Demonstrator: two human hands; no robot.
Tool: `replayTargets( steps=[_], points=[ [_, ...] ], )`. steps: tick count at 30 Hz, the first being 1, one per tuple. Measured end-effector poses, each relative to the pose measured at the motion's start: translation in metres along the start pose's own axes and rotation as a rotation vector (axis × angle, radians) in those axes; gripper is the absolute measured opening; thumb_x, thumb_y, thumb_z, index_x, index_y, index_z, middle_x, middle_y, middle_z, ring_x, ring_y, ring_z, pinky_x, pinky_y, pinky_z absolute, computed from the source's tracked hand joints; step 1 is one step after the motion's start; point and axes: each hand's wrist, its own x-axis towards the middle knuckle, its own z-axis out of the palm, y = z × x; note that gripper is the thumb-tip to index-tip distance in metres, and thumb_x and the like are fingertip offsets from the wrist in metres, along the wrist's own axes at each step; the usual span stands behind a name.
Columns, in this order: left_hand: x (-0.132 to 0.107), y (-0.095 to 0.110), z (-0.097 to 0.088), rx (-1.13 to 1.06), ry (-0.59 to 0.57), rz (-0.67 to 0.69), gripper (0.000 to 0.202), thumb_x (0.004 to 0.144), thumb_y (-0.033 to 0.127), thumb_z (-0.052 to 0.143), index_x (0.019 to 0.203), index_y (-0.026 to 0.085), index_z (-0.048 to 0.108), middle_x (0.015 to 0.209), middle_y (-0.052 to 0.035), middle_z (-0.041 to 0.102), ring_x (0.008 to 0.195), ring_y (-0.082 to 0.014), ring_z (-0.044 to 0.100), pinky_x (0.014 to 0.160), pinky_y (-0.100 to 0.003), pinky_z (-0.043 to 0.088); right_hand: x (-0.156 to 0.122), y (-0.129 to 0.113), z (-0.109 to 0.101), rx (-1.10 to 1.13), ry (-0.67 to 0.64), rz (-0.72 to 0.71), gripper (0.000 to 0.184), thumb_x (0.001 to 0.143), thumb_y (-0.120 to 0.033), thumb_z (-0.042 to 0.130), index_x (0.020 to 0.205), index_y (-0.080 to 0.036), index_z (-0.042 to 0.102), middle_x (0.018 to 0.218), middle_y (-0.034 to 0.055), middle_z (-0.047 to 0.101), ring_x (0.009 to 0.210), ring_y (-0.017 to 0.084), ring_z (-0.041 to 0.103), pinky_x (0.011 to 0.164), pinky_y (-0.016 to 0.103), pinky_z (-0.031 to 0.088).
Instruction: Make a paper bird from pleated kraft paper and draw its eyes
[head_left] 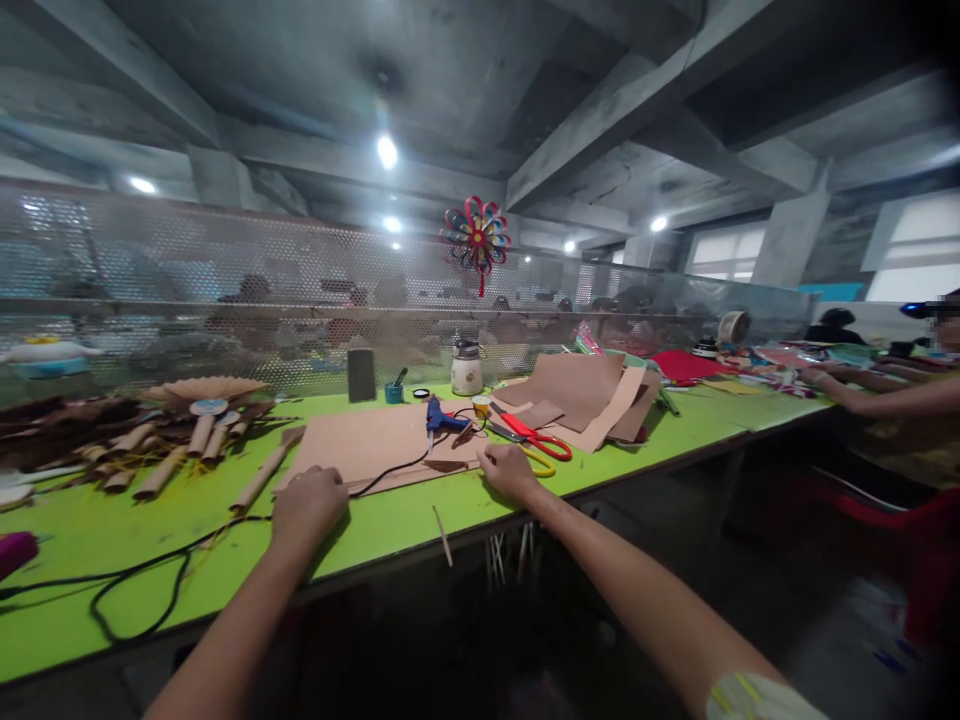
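A flat stack of brown paper sheets lies near the front of the green table. My left hand is closed at its front left corner, fingers curled over the edge. At the front right corner, my right hand has its fingers bent together on the paper; the fingertips are partly hidden. On the sheets rests a blue glue gun, its black cord running left past my left hand. Small folded brown scraps lie below it. Red-handled scissors and a yellow handle sit just beyond my right hand.
Brown paper tubes and a pleated paper fan crowd the left. A thin stick juts over the table's front edge. Behind stand a jug and a teal cup. At right, a person's arm reaches over the table.
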Motion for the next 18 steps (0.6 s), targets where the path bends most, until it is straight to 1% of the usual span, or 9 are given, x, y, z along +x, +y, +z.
replayTargets(
  steps=[3, 6, 11, 13, 15, 18],
  points=[
    [-0.002, 0.001, 0.001, 0.030, 0.007, -0.027, 0.035, 0.077, 0.018, 0.037, 0.084, 0.013, 0.071, 0.096, -0.0217, 0.067, 0.088, -0.0371, 0.061, 0.067, -0.041, 0.043, -0.001, 0.001, -0.001, 0.014, -0.005, 0.007, 0.025, 0.094, -0.032, 0.055, 0.111, -0.016, 0.060, 0.110, 0.0071, 0.064, 0.091, 0.018, 0.064, 0.080, 0.038, 0.054],
    [-0.001, 0.002, 0.000, 0.039, -0.003, -0.022, 0.033, 0.075, 0.018, 0.040, 0.086, 0.013, 0.071, 0.096, -0.0214, 0.067, 0.090, -0.0368, 0.061, 0.068, -0.041, 0.044, -0.002, 0.001, -0.001, 0.028, -0.003, 0.007, 0.025, 0.094, -0.032, 0.055, 0.112, -0.016, 0.060, 0.110, 0.0072, 0.063, 0.092, 0.018, 0.064, 0.080, 0.038, 0.054],
    [0.005, -0.007, -0.003, 0.006, -0.080, 0.053, 0.024, 0.068, 0.020, 0.049, 0.077, 0.020, 0.071, 0.090, -0.0157, 0.068, 0.083, -0.0328, 0.062, 0.065, -0.037, 0.043, -0.003, 0.003, 0.000, 0.035, 0.007, 0.001, 0.025, 0.094, -0.032, 0.055, 0.111, -0.016, 0.060, 0.109, 0.0071, 0.064, 0.091, 0.018, 0.064, 0.080, 0.038, 0.054],
    [0.006, -0.011, -0.004, -0.010, -0.095, 0.088, 0.021, 0.066, 0.021, 0.051, 0.074, 0.021, 0.071, 0.089, -0.0147, 0.068, 0.081, -0.0317, 0.062, 0.065, -0.036, 0.043, -0.003, 0.003, 0.001, 0.036, 0.009, 0.001, 0.025, 0.094, -0.032, 0.055, 0.111, -0.016, 0.060, 0.110, 0.0072, 0.064, 0.091, 0.018, 0.064, 0.080, 0.038, 0.054],
    [0.005, -0.016, -0.004, -0.030, -0.090, 0.125, 0.021, 0.068, 0.023, 0.051, 0.074, 0.021, 0.071, 0.088, -0.0143, 0.068, 0.082, -0.0305, 0.062, 0.068, -0.036, 0.043, -0.002, 0.003, 0.000, 0.039, 0.009, 0.002, 0.025, 0.094, -0.032, 0.055, 0.112, -0.016, 0.060, 0.110, 0.0073, 0.063, 0.092, 0.018, 0.064, 0.080, 0.038, 0.054],
    [0.002, -0.021, 0.000, -0.071, -0.063, 0.166, 0.026, 0.075, 0.028, 0.047, 0.079, 0.019, 0.071, 0.088, -0.0134, 0.067, 0.086, -0.0283, 0.062, 0.074, -0.035, 0.044, -0.002, 0.002, -0.001, 0.047, 0.008, 0.008, 0.025, 0.094, -0.032, 0.055, 0.112, -0.016, 0.060, 0.111, 0.0073, 0.063, 0.092, 0.018, 0.064, 0.080, 0.038, 0.054]
  ],
)
